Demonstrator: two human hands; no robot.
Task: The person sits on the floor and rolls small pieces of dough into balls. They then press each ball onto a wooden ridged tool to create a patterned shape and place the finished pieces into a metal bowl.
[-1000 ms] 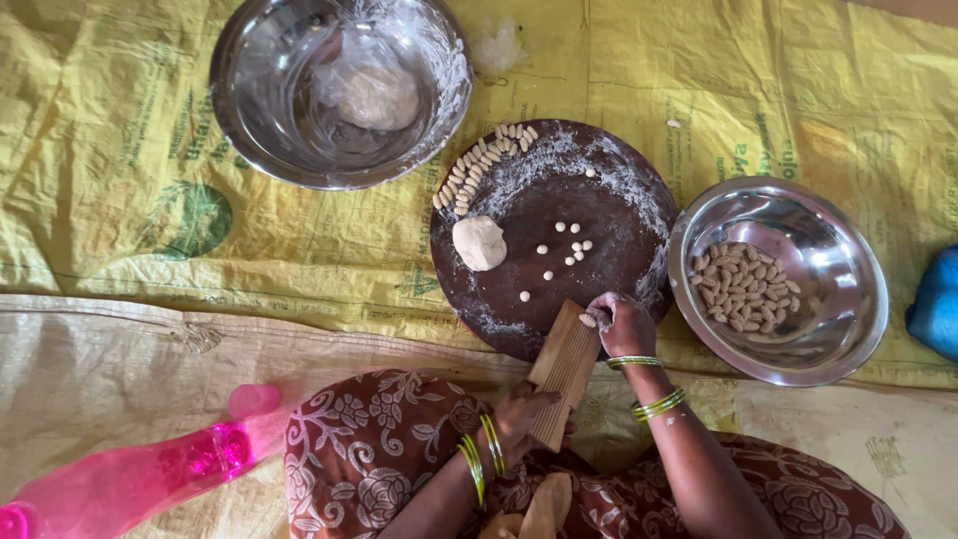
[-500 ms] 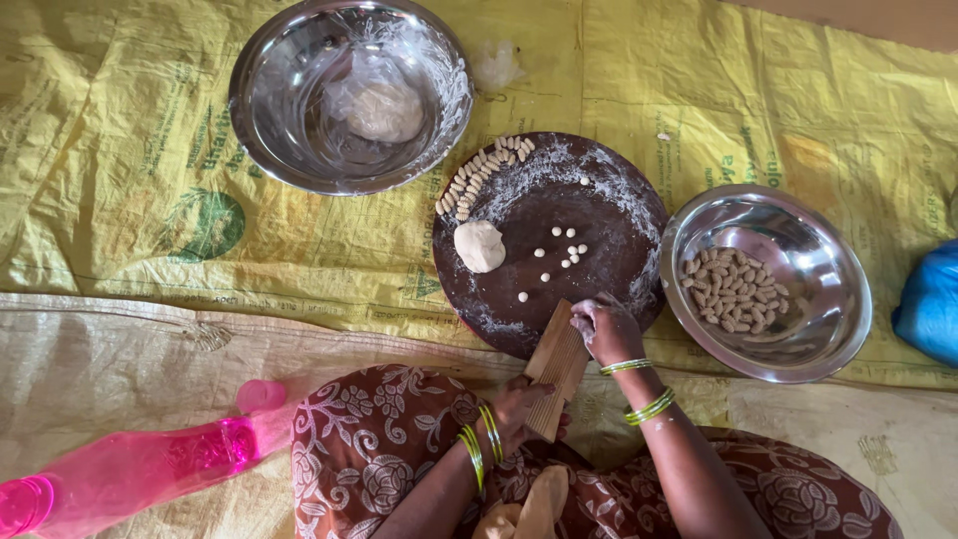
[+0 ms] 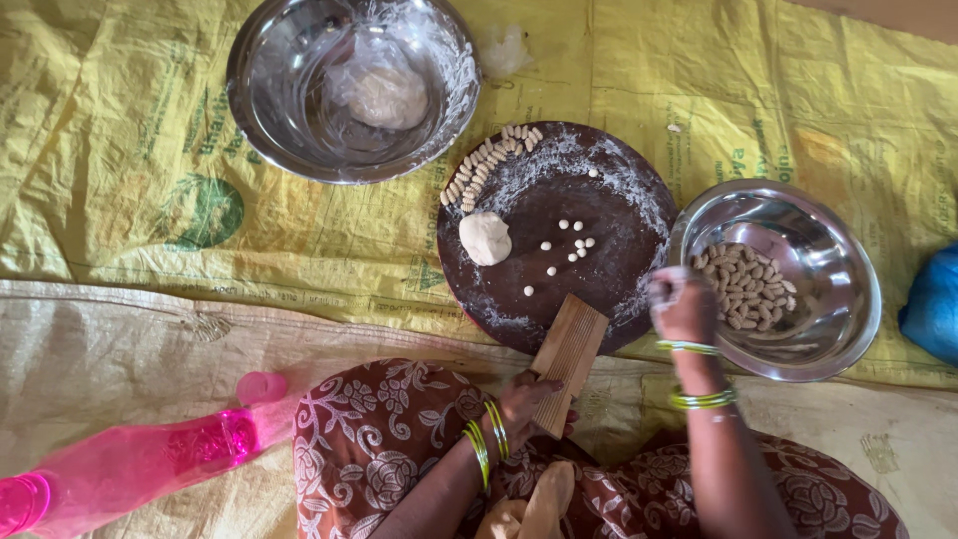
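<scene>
My left hand [image 3: 521, 401] grips the near end of a ridged wooden board [image 3: 567, 363], which leans tilted against the front rim of a round dark floured board [image 3: 599, 284]. My right hand [image 3: 682, 304], fingers curled and blurred, hovers at the left rim of a steel bowl [image 3: 840, 289] holding several shaped dough pieces [image 3: 746, 286]; whether it holds a piece I cannot tell. On the dark board lie a dough lump [image 3: 485, 239], several small dough balls [image 3: 562, 251] and a row of shaped pieces [image 3: 487, 164].
A larger steel bowl [image 3: 269, 110] with dough in plastic [image 3: 377, 88] sits at the far left. Yellow printed sacking [image 3: 150, 190] covers the floor. A pink plastic bottle [image 3: 120, 464] lies at my left knee, its cap [image 3: 261, 386] beside it. Something blue [image 3: 933, 304] is at the right edge.
My right hand has left the top of the ridged wooden board and moved right to the rim of the bowl of shaped pieces. My left hand still holds the board.
</scene>
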